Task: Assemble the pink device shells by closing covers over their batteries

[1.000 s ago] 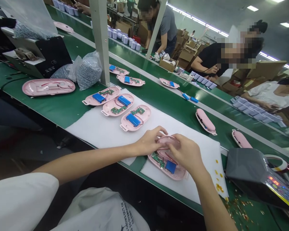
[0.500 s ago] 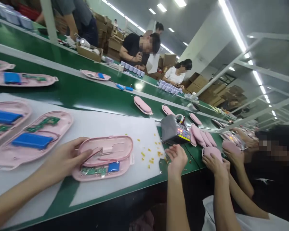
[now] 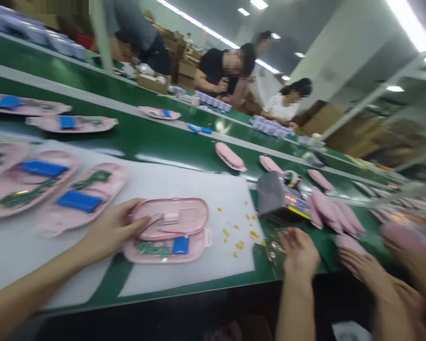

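My left hand (image 3: pixel 119 229) grips the left end of a pink cover (image 3: pixel 190 213), thumb on its inner side. The cover lies tilted over a pink shell (image 3: pixel 195 251) that holds a green circuit board (image 3: pixel 154 248) and a blue battery (image 3: pixel 181 245). Thin red wires run near my thumb. My right hand (image 3: pixel 300 251) is palm up at the table edge, fingers loosely curled and blurred, beside a pile of small shiny parts (image 3: pixel 276 244). Whether it pinches anything is too blurred to tell. Small yellow pieces (image 3: pixel 239 245) lie scattered on the white sheet (image 3: pixel 213 182).
Open pink shells with batteries (image 3: pixel 80 201) lie at the left. A grey device with a lit display (image 3: pixel 279 199) stands behind my right hand. Closed pink cases (image 3: pixel 326 208) and another person's hands (image 3: pixel 365 267) are at the right. People work across the green table (image 3: pixel 128 142).
The view has turned, shifting much of the scene. My right hand has moved right and nearer, over to the small shiny parts. My left hand still holds the cover.
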{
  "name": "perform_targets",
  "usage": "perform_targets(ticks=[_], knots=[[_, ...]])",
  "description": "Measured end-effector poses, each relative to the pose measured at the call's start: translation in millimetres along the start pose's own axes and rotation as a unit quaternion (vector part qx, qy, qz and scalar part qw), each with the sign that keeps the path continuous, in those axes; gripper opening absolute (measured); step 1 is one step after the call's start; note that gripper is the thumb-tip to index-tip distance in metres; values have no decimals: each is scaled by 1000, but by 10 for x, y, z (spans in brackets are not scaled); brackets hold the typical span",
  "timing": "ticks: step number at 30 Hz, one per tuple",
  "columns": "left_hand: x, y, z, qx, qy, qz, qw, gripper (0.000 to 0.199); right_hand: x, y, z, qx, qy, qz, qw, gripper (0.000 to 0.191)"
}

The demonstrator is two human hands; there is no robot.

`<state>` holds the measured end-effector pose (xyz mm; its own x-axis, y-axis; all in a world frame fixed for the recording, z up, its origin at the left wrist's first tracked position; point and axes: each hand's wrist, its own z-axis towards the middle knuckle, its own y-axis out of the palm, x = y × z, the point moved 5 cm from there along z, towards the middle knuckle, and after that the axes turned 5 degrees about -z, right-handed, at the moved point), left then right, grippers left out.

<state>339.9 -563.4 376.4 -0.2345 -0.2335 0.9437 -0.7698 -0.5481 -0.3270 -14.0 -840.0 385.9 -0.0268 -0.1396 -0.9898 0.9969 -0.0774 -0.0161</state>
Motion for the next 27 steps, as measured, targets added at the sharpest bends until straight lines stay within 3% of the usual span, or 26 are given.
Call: perform_targets(ticks=[2, 4, 6, 8, 10, 12, 15, 20, 23, 27], knots=[[26, 26, -21, -22, 0, -62, 998, 37, -225, 325, -287, -52, -51, 5, 997, 25], [22, 50, -21, -45, -6, -154, 987, 35, -586, 897, -644, -200, -175, -40, 963, 18], [-2, 58, -21, -51, -14, -227, 973, 33, -890, 1570, -1080, -381, -312, -121, 862, 14], [-28, 55, -29, -47, -11, -262, 964, 31, -992, 2143, -1462, -520, -396, -200, 730, 15], [-49, 37, -40, -30, 9, -277, 960, 27, -931, 2525, -1684, -597, -422, -265, 629, 17], [-74, 7, -45, -5, 34, -269, 962, 25, -831, 2715, -1771, -625, -429, -306, 576, 18], [-127, -13, -39, 13, 51, -230, 972, 28, -756, 2775, -1799, -615, -452, -332, 554, 21], [-184, -10, -27, 19, 68, -198, 978, 28, -725, 2760, -1875, -576, -505, -342, 545, 21], [-186, -20, -38, 29, 82, -177, 980, 27, -711, 2781, -1905, -540, -518, -336, 573, 21], [-160, -45, -75, 23, 88, -164, 982, 24, -740, 2855, -1734, -484, -447, -378, 651, 29]])
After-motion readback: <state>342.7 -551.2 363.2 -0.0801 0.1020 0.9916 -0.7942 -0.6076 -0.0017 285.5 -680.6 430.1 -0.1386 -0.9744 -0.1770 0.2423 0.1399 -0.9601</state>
